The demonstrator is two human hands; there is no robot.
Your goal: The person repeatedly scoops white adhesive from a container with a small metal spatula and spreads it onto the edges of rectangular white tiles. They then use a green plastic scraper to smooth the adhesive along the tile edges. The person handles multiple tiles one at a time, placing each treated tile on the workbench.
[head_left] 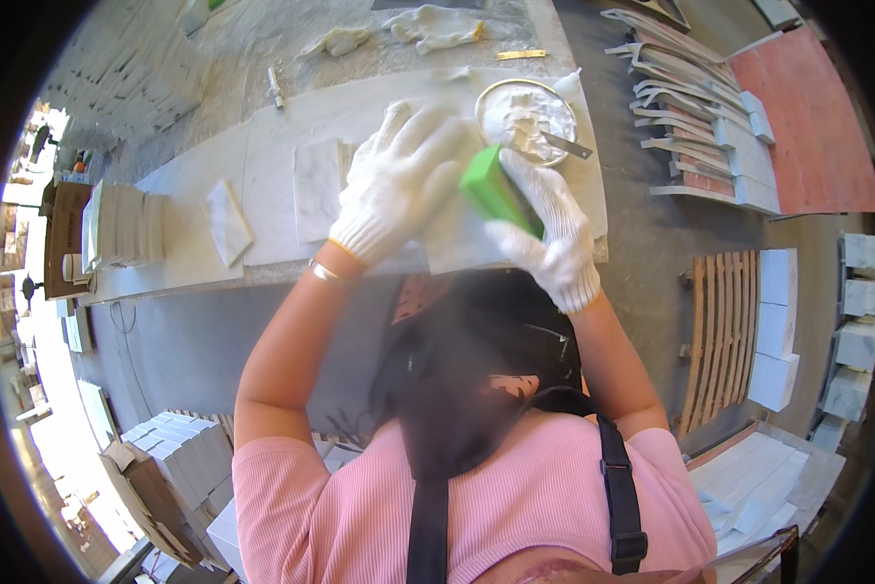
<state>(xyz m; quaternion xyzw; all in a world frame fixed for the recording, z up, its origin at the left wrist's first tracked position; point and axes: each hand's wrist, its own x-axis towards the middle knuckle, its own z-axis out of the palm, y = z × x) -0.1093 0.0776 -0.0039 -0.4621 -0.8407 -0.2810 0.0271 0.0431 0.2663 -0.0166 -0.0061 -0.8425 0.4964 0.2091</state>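
Pink shirt [379, 506] nearest, bottom centre. Hands close together mid-frame: right hand [552, 229] clamped on green block [496, 190], long axis slanting upper left to lower right; left hand [399, 180] spread flat on white tile [457, 234], just left of block. Paste bowl [527, 115] just above.

I'm at a long grey stone workbench [184, 185] on a grey concrete floor [652, 253]. White marble tile stacks [180, 448] sit lower left, a wooden slat pallet [720, 331] and red board [812, 127] right. Strong daylight from the left.
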